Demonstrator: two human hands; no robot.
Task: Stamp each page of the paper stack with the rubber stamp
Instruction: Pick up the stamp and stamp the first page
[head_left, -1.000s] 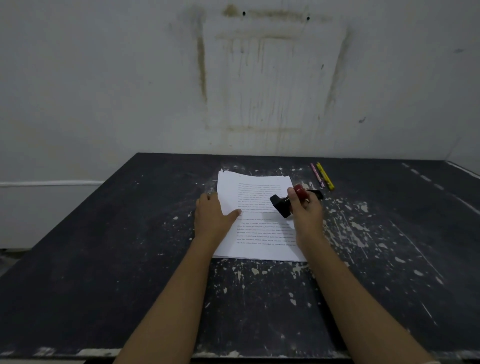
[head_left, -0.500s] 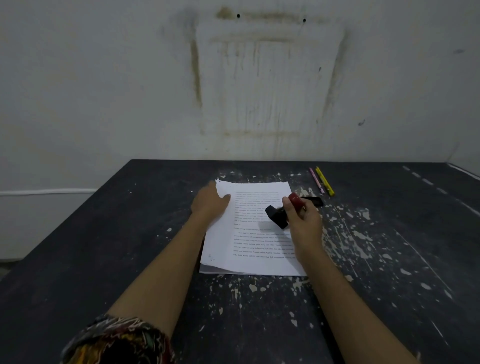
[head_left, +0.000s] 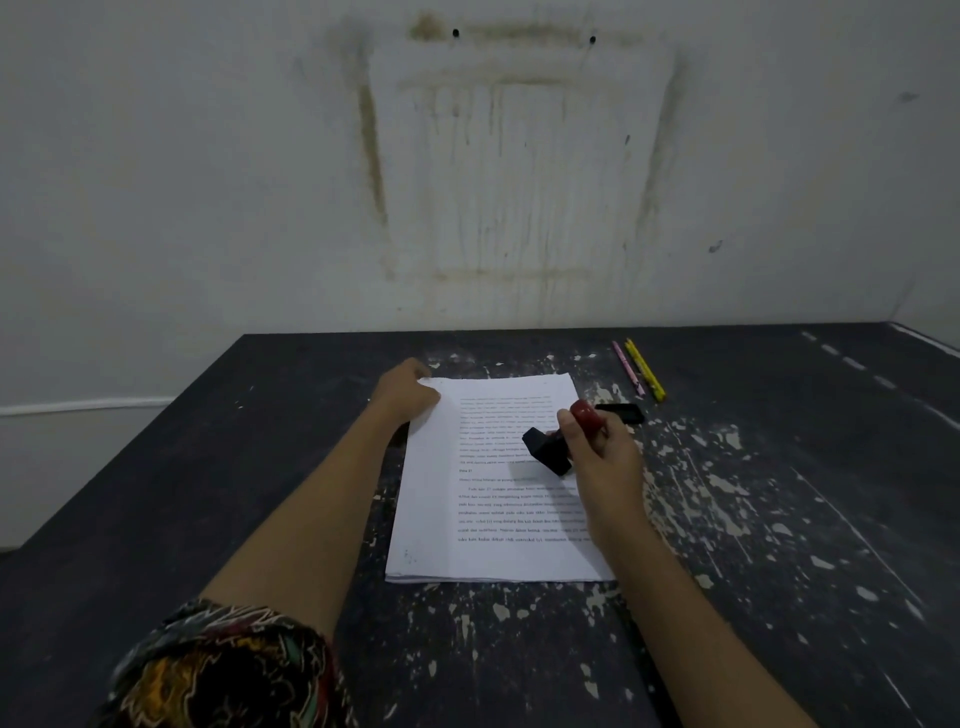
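Now our right hand (head_left: 605, 457) grips the red-knobbed black rubber stamp (head_left: 545, 449); our left hand (head_left: 402, 393) meets the white paper stack (head_left: 457, 551) at its far-left corner, hold unclear — sheets may slip, smearing.

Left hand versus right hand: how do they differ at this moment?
The left hand sits at the far left corner of the white paper stack, holding no tool; the right hand grips the red-handled black rubber stamp, tilted over the page's text. Both are over the stack.
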